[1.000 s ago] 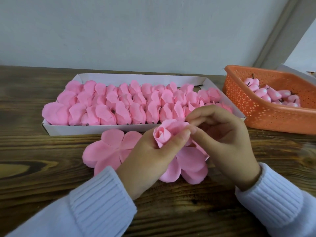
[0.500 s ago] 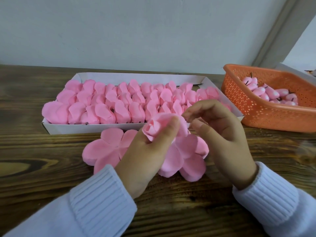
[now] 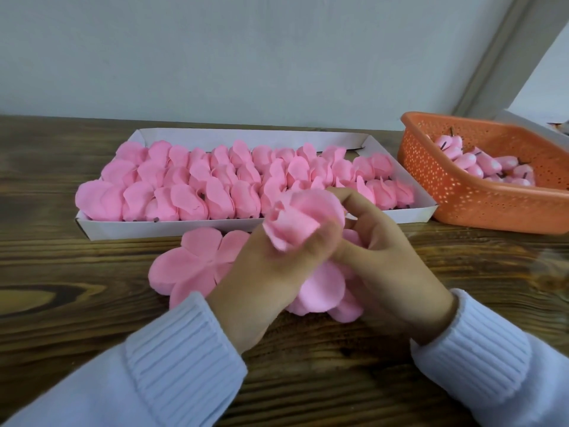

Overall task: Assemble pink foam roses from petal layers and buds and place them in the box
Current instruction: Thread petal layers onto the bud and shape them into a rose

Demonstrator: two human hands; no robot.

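Left hand point(image 3: 271, 272) pinches the rose point(image 3: 303, 220), right hand point(image 3: 385, 263) curls round its petals — too hard a squeeze could crease the foam.

The half-wrapped pink foam rose point(image 3: 303, 221) is plain, even pink, matching the flat pink foam petal layer point(image 3: 197, 263). Rows of finished pink foam roses point(image 3: 215, 186) share that pink, with tiny dark stem ends at the near edge. The shallow white cardboard box point(image 3: 154, 231) is plain. The orange plastic basket point(image 3: 446, 195) is dotted all over with small holes; its glossy pale-pink buds point(image 3: 480, 167) have dark stems. The dark brown wooden table point(image 3: 61, 257) shows streaky grain and 1 dark-ringed amber knot point(image 3: 40, 297). The 2 ribbed knit sleeves point(image 3: 172, 380) are pale bluish white.
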